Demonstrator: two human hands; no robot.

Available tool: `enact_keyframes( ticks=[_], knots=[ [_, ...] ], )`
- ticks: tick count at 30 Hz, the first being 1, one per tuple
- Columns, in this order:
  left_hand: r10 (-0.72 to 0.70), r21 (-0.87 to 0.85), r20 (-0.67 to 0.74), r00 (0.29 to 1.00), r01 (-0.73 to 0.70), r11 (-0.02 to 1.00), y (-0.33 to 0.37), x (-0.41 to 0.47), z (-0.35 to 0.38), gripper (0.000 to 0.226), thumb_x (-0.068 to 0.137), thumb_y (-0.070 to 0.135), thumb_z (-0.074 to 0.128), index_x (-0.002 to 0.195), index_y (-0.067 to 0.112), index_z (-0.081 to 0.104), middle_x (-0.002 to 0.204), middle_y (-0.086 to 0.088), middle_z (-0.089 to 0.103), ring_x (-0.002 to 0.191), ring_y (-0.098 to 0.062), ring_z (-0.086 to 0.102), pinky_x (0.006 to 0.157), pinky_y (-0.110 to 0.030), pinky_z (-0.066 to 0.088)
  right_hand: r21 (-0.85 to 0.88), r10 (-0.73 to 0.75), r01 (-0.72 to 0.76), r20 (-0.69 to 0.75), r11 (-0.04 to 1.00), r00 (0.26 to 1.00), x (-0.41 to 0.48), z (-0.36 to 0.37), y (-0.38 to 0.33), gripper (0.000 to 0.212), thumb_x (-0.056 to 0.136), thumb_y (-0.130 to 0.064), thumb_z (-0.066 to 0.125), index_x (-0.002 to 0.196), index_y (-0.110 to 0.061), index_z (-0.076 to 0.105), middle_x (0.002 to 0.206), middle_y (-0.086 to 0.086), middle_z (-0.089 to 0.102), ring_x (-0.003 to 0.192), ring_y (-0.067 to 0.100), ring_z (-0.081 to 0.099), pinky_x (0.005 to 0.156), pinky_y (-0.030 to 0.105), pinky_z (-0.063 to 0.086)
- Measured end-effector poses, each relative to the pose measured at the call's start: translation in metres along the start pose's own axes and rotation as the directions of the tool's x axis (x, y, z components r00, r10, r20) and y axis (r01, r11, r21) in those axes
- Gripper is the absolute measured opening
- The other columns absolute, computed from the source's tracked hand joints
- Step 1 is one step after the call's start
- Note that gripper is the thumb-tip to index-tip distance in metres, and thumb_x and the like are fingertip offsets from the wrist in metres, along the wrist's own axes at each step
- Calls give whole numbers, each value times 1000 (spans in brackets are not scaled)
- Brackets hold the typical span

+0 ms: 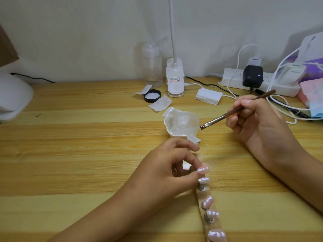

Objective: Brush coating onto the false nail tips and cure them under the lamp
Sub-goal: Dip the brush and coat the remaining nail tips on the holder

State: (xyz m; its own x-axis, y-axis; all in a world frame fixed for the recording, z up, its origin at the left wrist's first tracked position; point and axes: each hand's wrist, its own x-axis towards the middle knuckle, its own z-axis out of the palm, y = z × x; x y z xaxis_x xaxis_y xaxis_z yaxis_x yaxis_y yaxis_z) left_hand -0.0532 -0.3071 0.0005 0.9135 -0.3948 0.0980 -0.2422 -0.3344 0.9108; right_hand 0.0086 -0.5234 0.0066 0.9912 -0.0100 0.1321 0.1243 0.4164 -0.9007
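Head view — right hand [258, 123] fingers [232, 122] grasp a slim brown brush [218, 118] — left hand [166, 170] fingers [195, 162] pinch a glossy pink false nail tip [203, 170].

Right hand [258, 123] holds brush [217, 119]

Five glossy pink nail tips [208, 200] sat along a clear strip [201, 195], running centre to 5 o'clock. Brown-handled brush [232, 113] tilted at 2 o'clock, bristles just beside clear jar [186, 122]. White lamp [12, 95] at 9 o'clock.

Head-worn wide view, looking forward and down, close over desk [70, 154]
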Motion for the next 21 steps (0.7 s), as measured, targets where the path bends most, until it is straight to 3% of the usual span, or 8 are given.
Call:
enact_keyframes(
  ticks=[9, 15, 21],
  knots=[
    [46, 159, -57, 997, -36, 987, -1, -14, -6, 6, 77, 30, 76, 82, 30, 73, 103, 21, 52, 61, -2, 50, 60, -8, 35, -11, -9, 9, -19, 1000, 1000, 1, -3, 0, 28, 91, -14, 52, 70, -20, 70, 60, -10, 57, 61, 7, 58, 60, 18, 50],
    [31, 161, -13, 999, -29, 987, 1, -17, 1, 24, 69, 50, 72, 86, 34, 70, 103, 18, 54, 67, -5, 50, 62, -16, 37, -24, -12, 11, -40, 1000, 999, 1, -3, 1, 22, 87, -18, 56, 72, -21, 73, 64, -8, 60, 61, 8, 59, 58, 18, 50],
    [-50, 54, -6, 999, 50, 997, 2, -9, -4, 13, 71, 31, 86, 73, 34, 74, 91, 14, 53, 58, 0, 41, 58, -10, 31, -54, -14, 11, -54, 998, 998, 0, -2, 0, 18, 86, -20, 58, 79, -20, 74, 61, -11, 58, 61, 8, 59, 57, 18, 50]
  ],
)
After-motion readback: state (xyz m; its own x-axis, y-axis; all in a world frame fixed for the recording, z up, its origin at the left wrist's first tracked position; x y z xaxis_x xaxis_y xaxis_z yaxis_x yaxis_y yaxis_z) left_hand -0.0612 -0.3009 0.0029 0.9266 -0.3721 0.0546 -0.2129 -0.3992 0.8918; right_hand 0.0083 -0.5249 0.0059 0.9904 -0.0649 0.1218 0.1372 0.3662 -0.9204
